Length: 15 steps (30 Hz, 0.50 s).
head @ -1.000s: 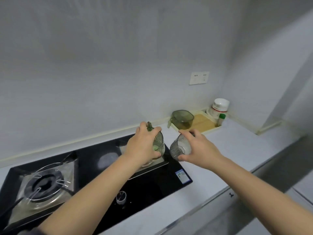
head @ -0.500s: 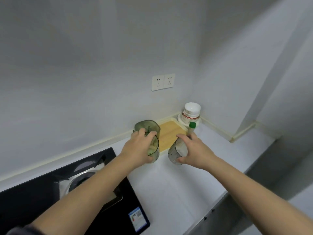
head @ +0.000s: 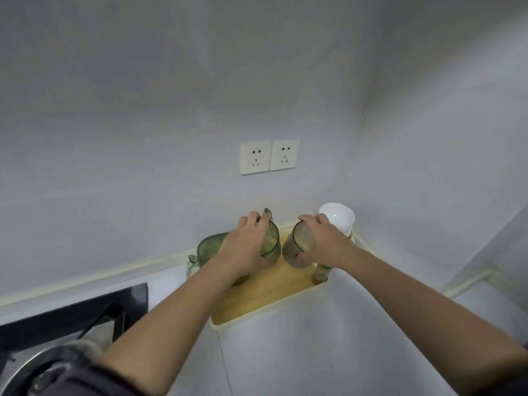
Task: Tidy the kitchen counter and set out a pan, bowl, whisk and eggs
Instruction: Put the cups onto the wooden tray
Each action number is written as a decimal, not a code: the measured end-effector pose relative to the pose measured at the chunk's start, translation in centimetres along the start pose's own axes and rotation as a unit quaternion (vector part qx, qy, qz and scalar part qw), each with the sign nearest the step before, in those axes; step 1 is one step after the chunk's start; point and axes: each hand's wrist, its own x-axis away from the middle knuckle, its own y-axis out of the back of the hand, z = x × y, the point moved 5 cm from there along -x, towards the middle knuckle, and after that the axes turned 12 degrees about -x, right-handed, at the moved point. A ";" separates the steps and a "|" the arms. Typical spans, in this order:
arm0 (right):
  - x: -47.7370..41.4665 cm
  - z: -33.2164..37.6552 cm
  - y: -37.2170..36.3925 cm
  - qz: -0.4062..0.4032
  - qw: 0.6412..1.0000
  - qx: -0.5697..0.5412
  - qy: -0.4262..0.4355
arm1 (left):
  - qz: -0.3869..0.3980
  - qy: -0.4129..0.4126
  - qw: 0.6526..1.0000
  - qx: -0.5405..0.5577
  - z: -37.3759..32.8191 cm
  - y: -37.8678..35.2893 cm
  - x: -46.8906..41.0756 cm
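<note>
We are looking down over the grey desk [head: 314, 352]. A wooden tray [head: 265, 295] is lying on it by the wall, and we are giving every place from this tray. To the left of the tray and nearer to us, a black stove [head: 71, 318] is showing.

Over the far half of the tray, our left hand [head: 245, 247] is gripping a green ribbed cup [head: 273, 241] from above, with fingers curled round its rim. Just to its right, our right hand [head: 323, 241] is gripping a grey ribbed cup [head: 297, 247] the same way, and this cup is leaning. We cannot tell whether the cups are resting on the tray.

At the tray's right edge a small bottle [head: 321, 275] is standing. At its far left corner a green jug [head: 208, 247] is sitting, and behind its far right corner a white jar [head: 337, 217]. On the wall above the tray, a double socket [head: 270, 156] is showing.
</note>
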 end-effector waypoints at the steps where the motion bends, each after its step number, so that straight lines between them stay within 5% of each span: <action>1: -0.9 -0.7 0.0 0.002 1.000 0.004 0.000 | 0.009 0.004 1.000 -0.005 -0.1 -0.6 -1.1; 15: -13.3 -7.9 -5.6 0.110 0.992 0.062 0.019 | 0.146 0.003 0.982 -0.117 1.2 -11.5 -13.5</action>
